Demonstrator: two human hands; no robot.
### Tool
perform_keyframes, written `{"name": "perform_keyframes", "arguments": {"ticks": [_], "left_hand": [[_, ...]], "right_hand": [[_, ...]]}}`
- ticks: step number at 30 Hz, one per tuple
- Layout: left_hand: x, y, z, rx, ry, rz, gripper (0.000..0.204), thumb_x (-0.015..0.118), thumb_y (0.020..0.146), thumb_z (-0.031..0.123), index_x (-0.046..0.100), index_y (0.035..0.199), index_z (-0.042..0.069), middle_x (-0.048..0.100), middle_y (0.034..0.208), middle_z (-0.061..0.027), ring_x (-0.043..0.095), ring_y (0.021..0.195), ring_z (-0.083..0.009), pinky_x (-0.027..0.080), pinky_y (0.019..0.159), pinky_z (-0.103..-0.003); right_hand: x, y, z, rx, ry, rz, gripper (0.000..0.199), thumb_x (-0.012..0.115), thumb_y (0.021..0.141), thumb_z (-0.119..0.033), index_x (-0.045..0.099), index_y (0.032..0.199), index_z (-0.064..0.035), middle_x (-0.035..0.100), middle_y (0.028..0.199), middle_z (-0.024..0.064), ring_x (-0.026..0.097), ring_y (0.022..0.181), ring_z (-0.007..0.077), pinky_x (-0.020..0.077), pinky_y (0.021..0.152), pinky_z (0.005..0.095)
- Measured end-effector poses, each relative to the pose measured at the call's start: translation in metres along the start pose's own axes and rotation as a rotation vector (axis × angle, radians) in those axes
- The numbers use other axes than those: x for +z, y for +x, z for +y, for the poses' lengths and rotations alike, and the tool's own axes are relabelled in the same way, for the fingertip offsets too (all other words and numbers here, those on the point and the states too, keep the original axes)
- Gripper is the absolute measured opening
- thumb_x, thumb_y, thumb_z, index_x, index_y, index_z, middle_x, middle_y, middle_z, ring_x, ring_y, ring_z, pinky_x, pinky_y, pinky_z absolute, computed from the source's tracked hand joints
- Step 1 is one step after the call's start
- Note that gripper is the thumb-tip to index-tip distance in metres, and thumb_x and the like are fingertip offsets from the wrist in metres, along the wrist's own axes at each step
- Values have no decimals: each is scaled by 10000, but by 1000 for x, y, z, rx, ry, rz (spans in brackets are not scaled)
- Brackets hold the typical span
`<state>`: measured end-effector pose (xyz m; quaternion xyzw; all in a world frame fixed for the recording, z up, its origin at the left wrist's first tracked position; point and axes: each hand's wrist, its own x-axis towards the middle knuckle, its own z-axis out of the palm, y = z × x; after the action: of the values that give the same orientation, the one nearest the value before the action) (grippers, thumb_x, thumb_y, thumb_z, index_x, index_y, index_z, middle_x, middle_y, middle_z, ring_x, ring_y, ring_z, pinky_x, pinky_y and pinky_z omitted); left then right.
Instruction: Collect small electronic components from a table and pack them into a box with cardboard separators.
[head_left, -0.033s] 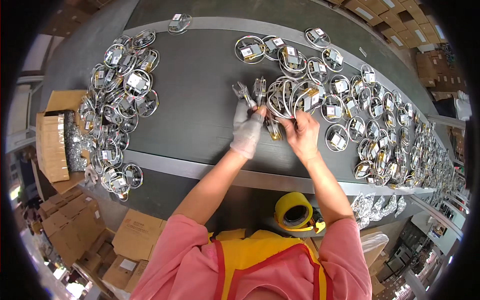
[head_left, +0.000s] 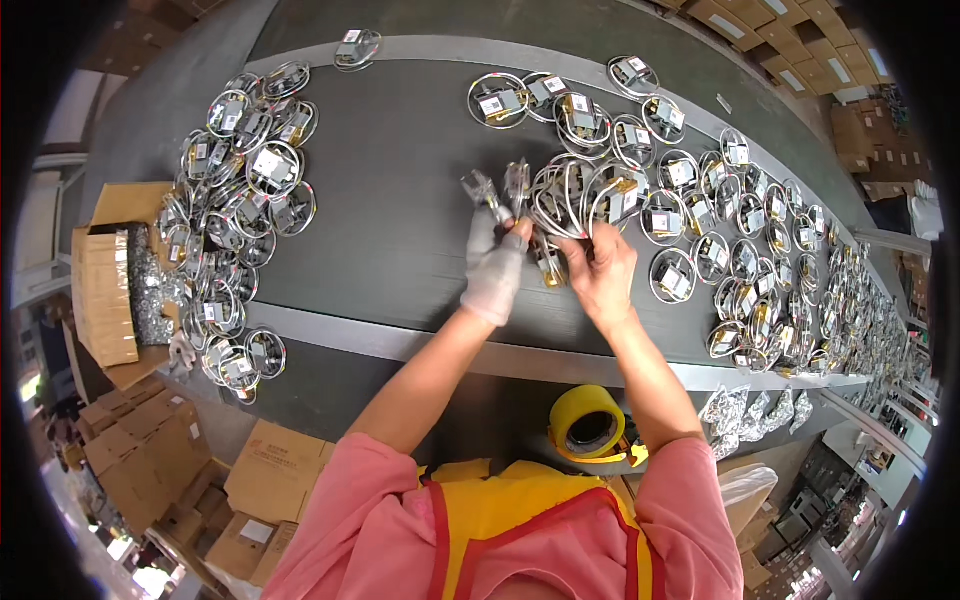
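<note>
While a yellow tape roll point(head_left: 577, 402) sits below centre, the gloved left hand point(head_left: 495, 272), near mid-frame, is curled around slim connectors point(head_left: 517, 182); the right hand point(head_left: 606, 275), right of centre, pinches the wire of bunched cable units point(head_left: 620, 195) just above it. Beyond, loose coils point(head_left: 680, 172) spread across the right; cardboard boxes point(head_left: 728, 27) are stacked at the far upper right.
</note>
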<state>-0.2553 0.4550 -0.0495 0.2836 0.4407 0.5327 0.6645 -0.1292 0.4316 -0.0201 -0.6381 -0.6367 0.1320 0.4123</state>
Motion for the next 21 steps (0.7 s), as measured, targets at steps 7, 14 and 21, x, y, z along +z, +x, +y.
{"name": "perform_keyframes", "arguments": {"ticks": [7,14,21], "left_hand": [[-13,-38,25,50,137,230,149,532,846,7,405,837,85,499,794,-10,491,655,-83,436,590,-218],[-29,-43,33,184,-30,41,142,500,853,5,377,876,74,566,1024,-163,555,673,-156,466,634,-279],[-47,-8,44,287,197,255,79,475,883,63,405,920,56,573,1012,-127,592,850,-178,489,709,-278]], "right_hand": [[13,-9,8,-333,-250,-79,247,690,625,-75,618,861,-87,571,745,66,559,670,290,470,600,373],[47,-4,-13,87,-44,-104,150,668,671,-64,558,770,-38,577,671,101,550,574,286,446,526,345],[33,0,-31,244,100,-104,208,708,685,-74,528,741,15,557,608,107,507,515,216,424,505,302]]}}
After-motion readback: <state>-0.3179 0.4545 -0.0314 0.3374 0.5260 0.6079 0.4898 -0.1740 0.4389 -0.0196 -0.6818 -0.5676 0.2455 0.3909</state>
